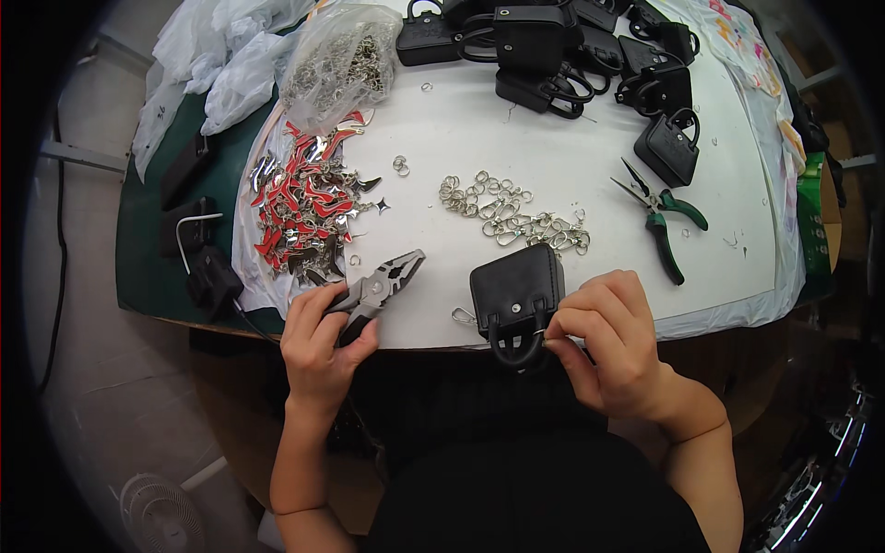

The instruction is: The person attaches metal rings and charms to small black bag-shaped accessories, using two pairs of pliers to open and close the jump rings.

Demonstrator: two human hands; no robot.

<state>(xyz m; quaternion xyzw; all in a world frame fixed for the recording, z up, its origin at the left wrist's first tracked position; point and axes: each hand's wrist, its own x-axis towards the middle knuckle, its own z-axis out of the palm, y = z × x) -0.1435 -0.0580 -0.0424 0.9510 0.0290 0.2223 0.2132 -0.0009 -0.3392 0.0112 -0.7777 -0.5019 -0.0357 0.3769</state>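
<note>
My left hand [318, 346] grips grey combination pliers [376, 288] by their dark handles, the jaws pointing up and to the right. At the table's near edge sits a miniature black handbag [516, 288] with a metal stud, its looped handle toward me. The fingertips of my right hand [613, 346] pinch the right side of that handle. A small metal glint shows there, too small to make out. A silver clasp [463, 316] lies by the bag's left side. Just beyond the bag spreads a pile of metal clasps and rings [512, 212].
Red and silver charms [309, 203] are heaped at left, below a clear bag of metal hardware [341, 69]. More black mini handbags [535, 55] crowd the far side. Green-handled needle-nose pliers [662, 217] lie at right. A hex key [189, 235] and dark devices sit far left.
</note>
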